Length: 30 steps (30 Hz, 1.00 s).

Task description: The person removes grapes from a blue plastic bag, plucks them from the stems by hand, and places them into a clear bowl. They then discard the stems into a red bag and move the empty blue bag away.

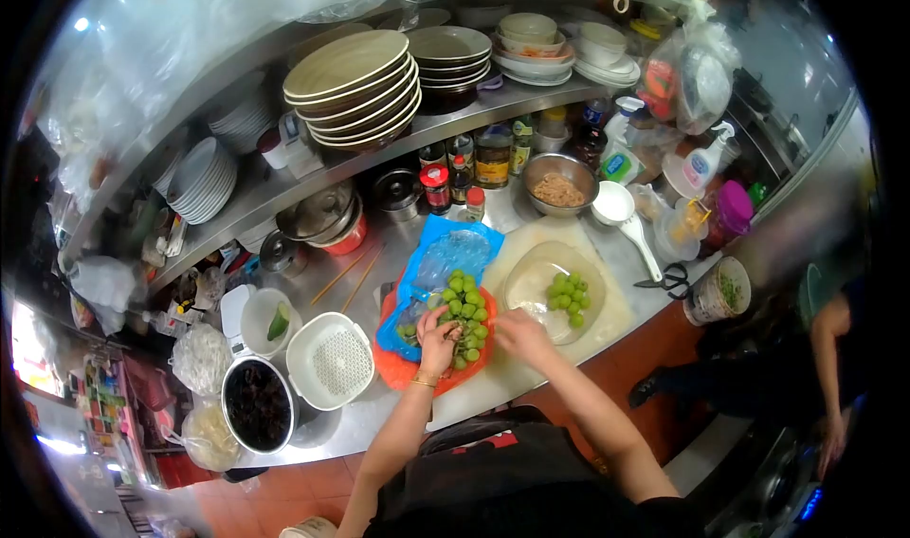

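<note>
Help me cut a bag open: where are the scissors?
In the head view, the scissors are at right, on the counter's edge, between the white scoop and the tub of greens.

Glossy blue plastic bag [453, 251]; smooth metal counter [387, 241]; white plastic basket [332, 360]; thin wooden chopsticks [348, 274]

Blurred fingers, lost edges
The right hand's [519, 334] fingers are blurred; the left hand's [436, 342] fingertips are unclear among green grapes [469, 301]. Another person [829, 348] is cut off at far right; upper-centre bottle [522, 145] labels are illegible.
</note>
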Motion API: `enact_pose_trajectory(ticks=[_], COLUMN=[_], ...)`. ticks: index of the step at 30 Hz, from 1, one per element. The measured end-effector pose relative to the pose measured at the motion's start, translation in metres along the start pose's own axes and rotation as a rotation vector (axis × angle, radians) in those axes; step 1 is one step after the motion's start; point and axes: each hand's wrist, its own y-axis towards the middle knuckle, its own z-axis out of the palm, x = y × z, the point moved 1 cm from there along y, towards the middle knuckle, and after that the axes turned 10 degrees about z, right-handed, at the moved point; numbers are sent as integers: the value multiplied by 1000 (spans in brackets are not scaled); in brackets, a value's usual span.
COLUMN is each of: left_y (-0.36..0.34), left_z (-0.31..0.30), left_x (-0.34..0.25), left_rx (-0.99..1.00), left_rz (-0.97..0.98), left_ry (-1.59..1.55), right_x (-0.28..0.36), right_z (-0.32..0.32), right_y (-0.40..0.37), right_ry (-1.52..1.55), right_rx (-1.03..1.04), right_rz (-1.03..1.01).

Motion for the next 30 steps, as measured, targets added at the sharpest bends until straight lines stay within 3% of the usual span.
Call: enact_pose_trajectory(ticks=[4,7,10,13,15,18,20,22,25,29,30], left_y=[-3,-6,-8,-6,-6,-3,-2,-1,-2,0,0], left_z=[-2,-5,-9,-14,-13,-1,9,16,17,6,6], left_x=[6,1,-2,5,6,2,2,0,2,-6,-7], left_rx=[3,25,10,-9,-27,-89,-145,-157,-148,-55,-60], left_rz=[19,36,24,1,-53,-165,-221,-231,-223,-161,-159], left_ry=[-24,30,20,8,-63,-290,-447,-442,-447,-265,-256], right_x=[11,2,-3,-5,-13,-3,-4,19,27,24,28], right_z=[29,38,24,-18,-45,-56,-18,7,23,27,25], right_y=[8,9,15,7,7,5,4,6,10,10,8], right_ry=[17,-72,0,-1,-19,-364,-44,35,56,-124,-52], right_rx=[61,207,401,182,118,-261,13,57,126,142,162], right_rz=[-73,23,303,180,339,143,83,-139,-75,-190,-150])
